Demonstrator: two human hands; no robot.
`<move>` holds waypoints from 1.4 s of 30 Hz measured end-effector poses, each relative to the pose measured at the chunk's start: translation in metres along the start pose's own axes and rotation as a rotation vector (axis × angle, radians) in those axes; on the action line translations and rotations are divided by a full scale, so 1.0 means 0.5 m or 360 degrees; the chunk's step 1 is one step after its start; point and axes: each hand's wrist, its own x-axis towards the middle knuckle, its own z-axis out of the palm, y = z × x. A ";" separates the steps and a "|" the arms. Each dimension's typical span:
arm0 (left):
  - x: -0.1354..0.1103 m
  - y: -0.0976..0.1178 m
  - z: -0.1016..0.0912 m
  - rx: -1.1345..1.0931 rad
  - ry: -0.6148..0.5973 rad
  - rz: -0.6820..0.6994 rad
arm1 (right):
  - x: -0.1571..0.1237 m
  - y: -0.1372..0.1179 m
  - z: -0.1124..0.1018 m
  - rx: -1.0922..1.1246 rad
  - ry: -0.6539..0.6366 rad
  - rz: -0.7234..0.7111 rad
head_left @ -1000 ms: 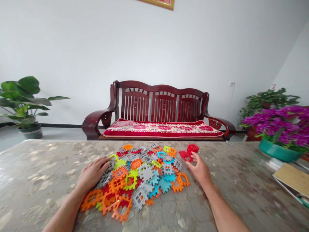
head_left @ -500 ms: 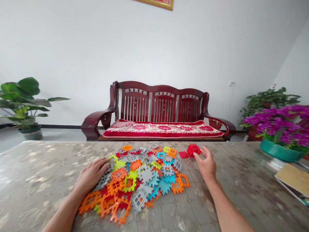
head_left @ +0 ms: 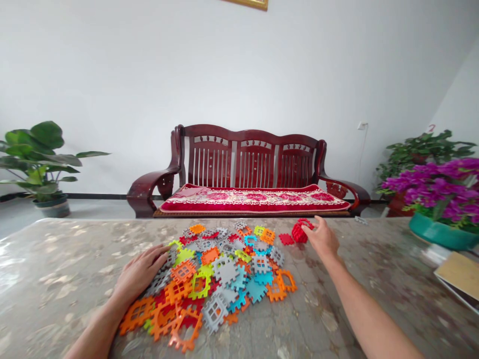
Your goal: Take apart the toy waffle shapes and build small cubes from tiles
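A heap of flat interlocking plastic tiles [head_left: 220,271] in orange, grey, blue, green and red lies spread on the marbled table [head_left: 56,279]. My left hand [head_left: 140,271] rests flat and open on the heap's left edge, fingers on grey and orange tiles. At the far right of the heap, my right hand [head_left: 322,238] reaches out and closes its fingers on a red cube built of tiles [head_left: 299,232]. A single flat red tile [head_left: 286,239] lies just left of the cube.
A teal bowl of purple flowers [head_left: 441,199] stands at the table's right, with books [head_left: 458,274] near it. Beyond the table are a dark wooden bench with a red cushion [head_left: 254,197], a potted plant [head_left: 41,164] at left and another [head_left: 422,152] at right.
My right hand has moved away from the heap's edge to the far right and closed on the red cube, leaving the flat red tile beside it. My left hand has stayed put.
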 end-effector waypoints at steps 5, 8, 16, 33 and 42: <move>0.000 -0.002 0.002 -0.0029 0.0029 0.0021 | 0.001 -0.005 -0.002 -0.0098 -0.0052 -0.0008; -0.002 0.000 0.000 -0.0019 0.0031 0.0013 | 0.000 -0.008 -0.002 -0.0113 -0.0069 0.0003; -0.004 0.004 -0.005 0.0007 0.0013 0.0000 | -0.004 -0.016 -0.003 -0.0146 -0.0010 -0.0080; -0.009 0.019 -0.013 -0.0018 0.0021 -0.0014 | -0.150 -0.038 0.075 0.0627 0.0127 -0.0569; -0.011 0.027 -0.017 -0.0015 0.0014 -0.0004 | -0.192 -0.051 0.079 0.0513 -0.0104 -0.0857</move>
